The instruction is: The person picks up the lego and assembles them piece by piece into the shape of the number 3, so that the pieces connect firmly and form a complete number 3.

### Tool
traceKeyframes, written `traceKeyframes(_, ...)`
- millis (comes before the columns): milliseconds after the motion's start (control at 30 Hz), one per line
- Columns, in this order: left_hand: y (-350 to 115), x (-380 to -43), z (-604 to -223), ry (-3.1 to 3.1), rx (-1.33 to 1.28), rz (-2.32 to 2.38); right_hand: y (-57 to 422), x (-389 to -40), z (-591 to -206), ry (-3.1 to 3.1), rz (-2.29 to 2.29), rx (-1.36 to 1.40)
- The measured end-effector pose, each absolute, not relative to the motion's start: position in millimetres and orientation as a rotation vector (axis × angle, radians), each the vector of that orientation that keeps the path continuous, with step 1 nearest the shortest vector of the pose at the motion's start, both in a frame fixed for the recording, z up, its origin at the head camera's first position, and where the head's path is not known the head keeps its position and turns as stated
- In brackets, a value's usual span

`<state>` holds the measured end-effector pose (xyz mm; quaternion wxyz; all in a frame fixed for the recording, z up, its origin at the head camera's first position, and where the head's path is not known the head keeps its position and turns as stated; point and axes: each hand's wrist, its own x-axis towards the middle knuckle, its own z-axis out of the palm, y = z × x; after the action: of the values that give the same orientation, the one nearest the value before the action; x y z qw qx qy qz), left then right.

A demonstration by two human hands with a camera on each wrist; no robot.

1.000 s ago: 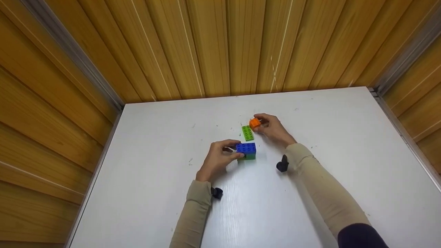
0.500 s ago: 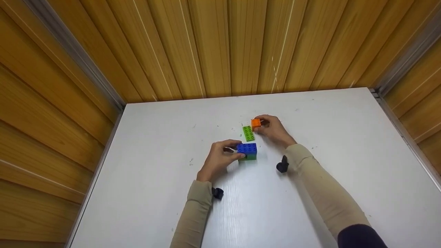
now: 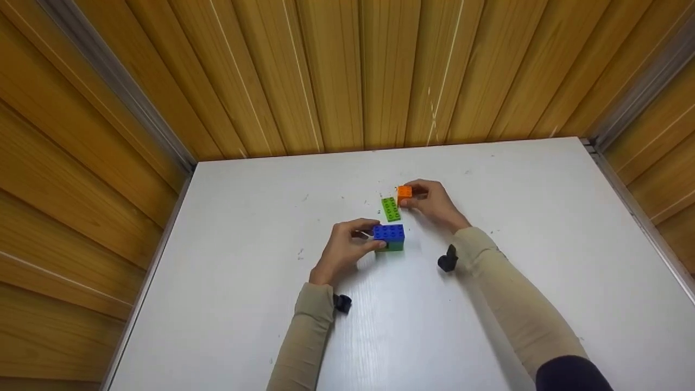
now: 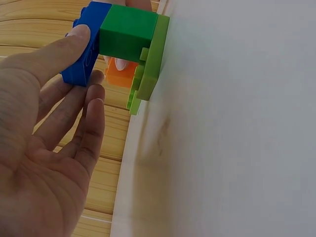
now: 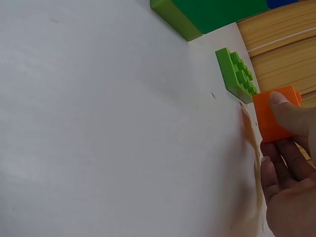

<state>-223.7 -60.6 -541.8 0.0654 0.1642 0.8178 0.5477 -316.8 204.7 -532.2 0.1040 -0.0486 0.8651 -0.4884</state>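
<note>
Orange cube-like plastic block (image 3: 404, 194) has been turned: shown corner-on a second ago, squared up now, position shifted only slightly. No clear shift is seen in the left-side stack. Judged from this, orientation is being adjusted; nothing is seen joined to the orange block yet.

Orange block is pinched by the right hand (image 3: 431, 203), thumb against one face, other fingers opposite; fingers set at block width. It is located near the table's (image 3: 244, 228) far half, just beside a loose lime-green flat studded plastic plate (image 3: 391, 209). Contact with plate or table cannot be told.

Stack is gripped at the blue rectangular studded plastic brick (image 3: 389, 233) by the left hand (image 3: 344, 245), thumb on one side, fingers on the other. Under the blue brick, a dark green plastic block (image 4: 128, 33) is seated at one end only, on a lime-green base plate (image 4: 156, 61); an open gap is left beside it. Orange faces look plain and smooth; studs are seen on one side.
</note>
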Motion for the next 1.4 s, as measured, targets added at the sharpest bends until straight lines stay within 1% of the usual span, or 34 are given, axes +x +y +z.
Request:
traceKeyframes(433,-60.2,-223.0,-540.7,2.476,0.489,1.631,211.6,-311.7,-518.9,2.596,-1.458,-0.173)
traceKeyframes(633,-61.4,-222.8,-540.8,2.495,0.549,1.641,213.1,-307.5,-510.7,2.615,-1.485,-0.183)
traceKeyframes(1133,-61.6,-221.4,-540.1,2.468,0.473,1.636,212.7,-285.0,-490.8,2.634,-1.500,-0.377)
traceKeyframes(1400,-61.6,-220.3,-539.7,2.470,0.483,1.628,211.9,-272.5,-480.9,2.647,-1.484,-0.467)
